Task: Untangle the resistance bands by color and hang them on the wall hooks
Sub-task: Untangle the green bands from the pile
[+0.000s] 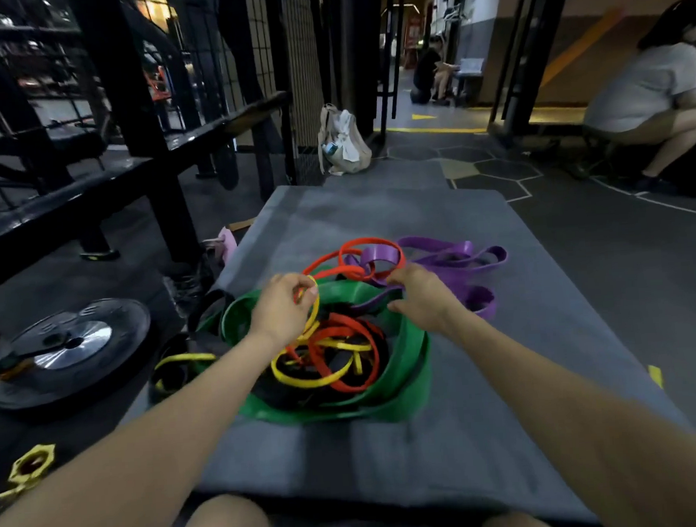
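- At far left a weight plate (64, 354) lies flat on the floor with a yellow collar (30, 466) nearer us, both well apart from our work.
- Our left hand (282, 308) reaches into the heap, its grip closed to a pinch on a yellow band (319, 381) where a red strand crosses it; we judge this lifts 1 loop free of the knot.
- The tangle sits in the middle of a grey mat (390, 456): a wide green band (413, 365) rings the yellow, red and black loops, so it has to come off late.
- Our right hand (424, 299) rests on the heap beside the red band (353, 271), fingers curled down, probably pinning it; whether the grip holds a strand we cannot tell.
- The purple bands (456, 256) trail off to the right, partly clear already.
- No wall hooks show; nothing is hung yet.
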Motion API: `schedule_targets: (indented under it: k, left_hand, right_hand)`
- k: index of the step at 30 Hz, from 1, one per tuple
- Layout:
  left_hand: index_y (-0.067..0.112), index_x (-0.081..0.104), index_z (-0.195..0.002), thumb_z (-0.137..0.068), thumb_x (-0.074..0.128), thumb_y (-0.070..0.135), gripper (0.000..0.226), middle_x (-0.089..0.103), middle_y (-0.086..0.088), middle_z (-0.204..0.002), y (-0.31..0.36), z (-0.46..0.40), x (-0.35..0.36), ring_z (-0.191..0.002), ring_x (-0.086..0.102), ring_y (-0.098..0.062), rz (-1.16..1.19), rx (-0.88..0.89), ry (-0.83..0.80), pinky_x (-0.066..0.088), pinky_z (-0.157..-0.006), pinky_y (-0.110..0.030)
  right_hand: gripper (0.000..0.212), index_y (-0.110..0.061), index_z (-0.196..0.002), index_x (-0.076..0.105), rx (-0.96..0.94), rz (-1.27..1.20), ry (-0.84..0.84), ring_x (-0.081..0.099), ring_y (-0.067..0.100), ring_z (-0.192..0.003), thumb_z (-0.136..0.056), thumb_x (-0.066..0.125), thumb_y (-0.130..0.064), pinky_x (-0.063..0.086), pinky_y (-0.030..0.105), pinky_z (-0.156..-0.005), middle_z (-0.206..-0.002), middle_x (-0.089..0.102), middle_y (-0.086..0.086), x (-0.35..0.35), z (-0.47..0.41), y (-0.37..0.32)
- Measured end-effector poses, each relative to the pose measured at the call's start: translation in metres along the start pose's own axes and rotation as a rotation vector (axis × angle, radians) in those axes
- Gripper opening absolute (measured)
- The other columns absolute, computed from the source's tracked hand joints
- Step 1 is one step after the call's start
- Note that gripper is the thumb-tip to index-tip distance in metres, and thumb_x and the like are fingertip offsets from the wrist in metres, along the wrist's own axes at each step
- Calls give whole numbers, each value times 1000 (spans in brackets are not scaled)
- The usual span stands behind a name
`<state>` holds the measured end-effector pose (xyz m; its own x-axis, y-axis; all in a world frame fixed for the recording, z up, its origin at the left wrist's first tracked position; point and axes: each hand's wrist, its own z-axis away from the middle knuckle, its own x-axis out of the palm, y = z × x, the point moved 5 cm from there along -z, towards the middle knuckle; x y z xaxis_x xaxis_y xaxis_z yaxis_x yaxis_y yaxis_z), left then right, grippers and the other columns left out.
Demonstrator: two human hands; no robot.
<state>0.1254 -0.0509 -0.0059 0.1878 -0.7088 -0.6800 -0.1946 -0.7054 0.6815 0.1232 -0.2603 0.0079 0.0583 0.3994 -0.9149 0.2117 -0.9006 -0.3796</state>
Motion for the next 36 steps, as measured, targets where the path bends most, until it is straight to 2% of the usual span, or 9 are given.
schedule_targets:
  k: [4,8,12,16,19,22,29,33,36]
  left_hand:
    - [9,66,-94,-87,61,14,10,56,-6,-92,-5,47,-2,-93,56,-28,-3,39,-16,40,-85,-30]
    - [8,66,-95,-83,61,4,14,57,-9,-99,-22,83,-5,-100,55,-26,-23,39,5,37,-90,-26]
    - [12,61,-88,-77,55,-5,21,47,4,-91,-43,108,-15,-97,55,-26,-10,32,72,44,-90,-35]
    - [16,60,-90,-76,57,0,21,46,7,-92,-55,108,-30,-94,52,-18,-53,75,71,44,-84,-32]
    - [16,61,-99,-77,68,15,23,49,2,-102,-75,109,-23,-105,52,-23,-151,50,-118,43,-93,-38]
    - [16,61,-112,-80,70,31,36,53,-1,-118,-80,112,-18,-114,50,-23,-187,56,-190,40,-100,-40]
    - [18,53,-123,-87,58,44,44,47,2,-126,-69,103,-9,-115,51,-21,-219,0,-170,42,-96,-38]
    - [15,56,-108,-89,54,45,36,49,0,-111,-64,96,-9,-106,54,-24,-132,13,-130,43,-93,-40]
    - [19,53,-114,-83,62,46,42,49,2,-118,-58,96,-6,-107,54,-23,-209,68,-197,42,-92,-37]
  right_hand:
    - [29,-4,-107,65,-22,-56,0,56,30,-108,-81,69,-18,40,32,-93,-113,61,16,19,37,-27]
    - [12,-10,-81,64,-22,-134,19,56,22,-84,-81,70,-21,41,30,-77,-89,60,8,34,59,-53]
    - [22,-16,-70,55,-78,-205,47,49,15,-75,-78,73,-26,34,24,-66,-71,47,-7,54,81,-62]
    - [35,-18,-92,63,-199,-42,-110,49,20,-100,-69,79,-39,41,31,-87,-95,53,-4,80,92,-57]
    - [53,-23,-118,57,-244,199,-217,40,19,-118,-71,75,-40,31,32,-94,-120,47,0,89,91,-59]
    - [45,-26,-127,54,-275,336,-210,35,19,-124,-83,65,-30,27,32,-98,-124,44,0,93,88,-64]
    - [25,-13,-100,74,-367,-23,43,56,24,-92,-75,72,-11,44,31,-84,-85,53,-5,68,77,-53]
    - [21,-7,-95,75,-293,-297,195,52,-1,-80,-75,72,-1,37,1,-75,-81,59,-3,40,81,-42]
    - [18,-7,-93,75,-228,-382,250,54,-2,-80,-78,69,-1,37,-1,-73,-84,65,3,31,81,-35]
